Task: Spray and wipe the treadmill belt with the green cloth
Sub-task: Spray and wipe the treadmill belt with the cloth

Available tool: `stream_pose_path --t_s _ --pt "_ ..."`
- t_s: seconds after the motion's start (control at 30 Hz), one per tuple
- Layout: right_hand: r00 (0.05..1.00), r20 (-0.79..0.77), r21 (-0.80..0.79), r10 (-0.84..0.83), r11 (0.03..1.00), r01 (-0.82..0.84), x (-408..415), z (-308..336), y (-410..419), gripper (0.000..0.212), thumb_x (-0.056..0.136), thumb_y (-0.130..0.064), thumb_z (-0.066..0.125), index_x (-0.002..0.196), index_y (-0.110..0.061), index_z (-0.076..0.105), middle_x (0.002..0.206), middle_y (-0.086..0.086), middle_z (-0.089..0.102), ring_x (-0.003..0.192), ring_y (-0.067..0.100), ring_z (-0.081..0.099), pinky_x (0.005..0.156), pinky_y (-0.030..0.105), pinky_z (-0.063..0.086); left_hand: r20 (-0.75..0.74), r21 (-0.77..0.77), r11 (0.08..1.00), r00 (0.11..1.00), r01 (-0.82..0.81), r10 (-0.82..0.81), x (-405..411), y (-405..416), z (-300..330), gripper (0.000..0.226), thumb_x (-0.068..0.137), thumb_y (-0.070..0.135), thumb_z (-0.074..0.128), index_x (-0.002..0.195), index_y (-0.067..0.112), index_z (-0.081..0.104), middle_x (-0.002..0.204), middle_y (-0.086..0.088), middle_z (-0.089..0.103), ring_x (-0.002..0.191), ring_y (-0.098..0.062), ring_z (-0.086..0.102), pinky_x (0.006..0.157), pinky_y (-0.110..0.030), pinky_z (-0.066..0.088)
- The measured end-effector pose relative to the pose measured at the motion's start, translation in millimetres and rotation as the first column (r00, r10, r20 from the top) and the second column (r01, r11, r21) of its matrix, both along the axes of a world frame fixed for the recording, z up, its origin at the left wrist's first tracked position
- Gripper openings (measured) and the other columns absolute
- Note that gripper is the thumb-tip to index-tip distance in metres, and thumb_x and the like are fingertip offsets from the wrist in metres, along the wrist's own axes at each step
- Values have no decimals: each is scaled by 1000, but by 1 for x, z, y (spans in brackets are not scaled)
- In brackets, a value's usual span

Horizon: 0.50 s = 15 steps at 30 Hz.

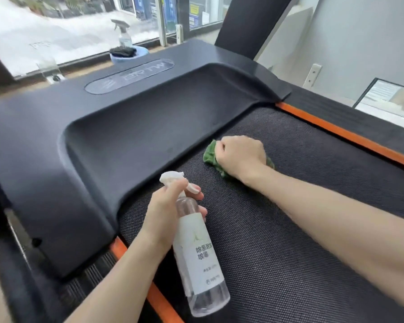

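While right hand (pixel 241 157) clenches green cloth (pixel 210 156) on belt (pixel 266 229) near motor cover (pixel 126 127), left-hand fingers (pixel 197 194) grasp spray bottle (pixel 196 252): press flat, overlap strokes, mist ahead of cloth.

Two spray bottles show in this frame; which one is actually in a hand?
The near spray bottle with the white trigger and label, gripped by the left hand over the belt. The far spray bottle stands untouched by the window.
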State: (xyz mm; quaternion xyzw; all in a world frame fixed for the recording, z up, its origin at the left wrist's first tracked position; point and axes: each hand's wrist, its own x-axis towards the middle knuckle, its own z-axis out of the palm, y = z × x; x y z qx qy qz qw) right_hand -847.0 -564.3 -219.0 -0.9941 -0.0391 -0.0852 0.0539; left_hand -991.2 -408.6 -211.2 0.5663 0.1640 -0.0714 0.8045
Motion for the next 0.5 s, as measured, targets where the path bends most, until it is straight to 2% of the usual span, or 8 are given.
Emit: stream_pose_path --t_s 0.13,0.2,0.27,0.3,0.37,0.43,0.5 --pt "922 61 11 383 923 -385 -125 -8 -23 35 91 -42 47 65 -21 54 67 -5 60 63 21 62 54 31 42 -49 27 999 998 -35 36 -3 0 2 29 79 33 63 78 4 65 80 -13 66 52 -25 66 56 -35 57" --pt "905 63 -32 421 907 -420 -122 -5 -51 35 92 -41 48 63 -21 51 65 -5 59 63 21 62 53 32 44 -62 29 998 997 -50 52 -4 -1 3 26 94 25 61 82 2 62 83 -14 63 50 -24 65 53 -34 56" --pt "967 66 -121 245 964 -236 -76 0 -69 36 96 -41 44 70 -20 59 77 -3 67 76 26 67 63 34 47 -88 47 997 994 -58 62 -5 -1 5 26 101 18 53 83 1 60 85 -14 61 50 -23 64 54 -33 55" --pt "996 59 -105 67 993 -61 -48 4 -73 38 97 -42 39 78 -20 63 85 0 70 84 29 67 70 35 46 -91 55 997 994 -54 59 -4 -2 4 26 102 16 52 83 1 60 85 -15 61 50 -24 64 56 -34 55" --pt "979 1 -45 -206 978 206 -10 7 -72 43 98 -41 31 92 -19 68 98 9 71 93 34 66 78 37 44 -95 79 996 994 -41 48 -3 -2 5 27 102 16 52 80 1 60 86 -15 61 51 -25 64 62 -35 54" --pt "965 -7 -1 -260 966 260 -6 1 -55 44 99 -39 30 97 -18 70 101 10 71 96 34 66 79 37 44 -103 100 994 994 -36 46 1 -4 7 31 102 16 53 75 2 59 85 -14 62 50 -25 64 64 -36 52" --pt "990 29 14 -138 990 138 -34 -6 -30 42 99 -39 32 93 -19 69 99 5 71 94 32 66 77 36 44 -118 89 995 991 -51 61 0 -4 11 32 101 16 56 72 3 58 82 -12 62 50 -26 64 63 -35 52"
